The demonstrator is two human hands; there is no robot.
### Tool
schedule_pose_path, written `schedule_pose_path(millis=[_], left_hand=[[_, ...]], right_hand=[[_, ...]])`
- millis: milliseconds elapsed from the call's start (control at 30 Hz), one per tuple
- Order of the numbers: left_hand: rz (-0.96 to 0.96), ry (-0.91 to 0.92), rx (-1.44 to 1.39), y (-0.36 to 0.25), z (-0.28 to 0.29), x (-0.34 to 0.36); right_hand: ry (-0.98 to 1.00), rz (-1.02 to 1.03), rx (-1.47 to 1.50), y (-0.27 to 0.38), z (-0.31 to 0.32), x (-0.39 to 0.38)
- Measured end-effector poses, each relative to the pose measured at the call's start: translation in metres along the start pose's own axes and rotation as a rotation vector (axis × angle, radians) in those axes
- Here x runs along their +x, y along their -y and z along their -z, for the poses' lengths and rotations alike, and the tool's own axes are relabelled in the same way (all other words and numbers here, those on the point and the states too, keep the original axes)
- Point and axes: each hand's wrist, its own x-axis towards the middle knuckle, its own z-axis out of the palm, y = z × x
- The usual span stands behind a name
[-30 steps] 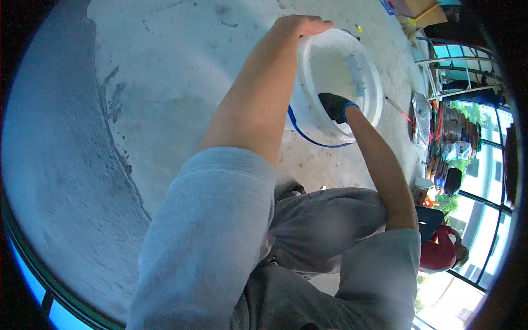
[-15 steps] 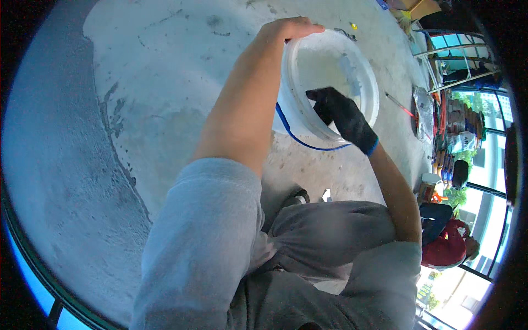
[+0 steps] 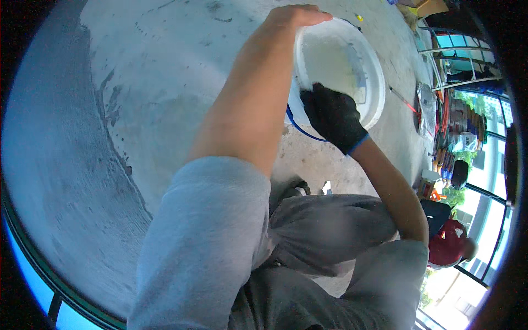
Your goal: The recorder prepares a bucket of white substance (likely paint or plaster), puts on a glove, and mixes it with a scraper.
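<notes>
A white round bucket [image 3: 378, 77] stands on the concrete floor, its open mouth toward me. Pale, off-white matter covers its inside; whether that is liquid or residue I cannot tell. My bare left hand [image 3: 300, 15] is clasped on the far left of the rim, thumb along the edge and the other fingers mostly hidden. Over the near rim lies my right hand [image 3: 333, 116] in a black glove with a blue cuff. Its fingers are curled at the rim, partly hidden by the back of the glove. The bucket's blue handle [image 3: 304, 131] hangs down on the near side.
Darker grey coating [image 3: 60, 165] covers the floor at left, with a ragged edge. A red-handled tool [image 3: 404, 99] lies right of the bucket. Beyond it are a plastic bag [image 3: 425, 110], stacked goods and a metal frame [image 3: 459, 50]. A person in red [image 3: 446, 245] sits by the windows.
My right hand has moved from inside the bucket's mouth to its near rim. The bucket and my left hand appear slightly farther right and higher in view.
</notes>
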Motion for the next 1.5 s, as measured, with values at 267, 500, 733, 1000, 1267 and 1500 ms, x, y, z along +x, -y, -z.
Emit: schedule_pose_path(millis=[267,500,733,1000,1267,1500], left_hand=[[0.078,0.055,-0.158,-0.017,-0.002,-0.001],[0.212,0.102,-0.198,-0.025,0.016,-0.019],[0.098,0.136,-0.08,0.014,0.001,0.021],[0.151,0.25,-0.319,0.028,0.019,0.009],[0.167,0.253,-0.475,0.0,0.023,-0.023],[0.161,0.023,-0.035,-0.01,0.022,-0.007]], right_hand=[[-0.119,-0.082,0.094,-0.025,-0.017,0.076],[0.135,-0.226,0.156,0.001,0.013,-0.009],[0.182,-0.187,0.016,0.017,0.012,-0.002],[-0.002,0.05,-0.097,-0.094,-0.03,0.142],[-0.1,-0.954,1.457,-0.146,-0.036,0.07],[0.347,-0.12,-0.173,-0.166,-0.123,0.024]])
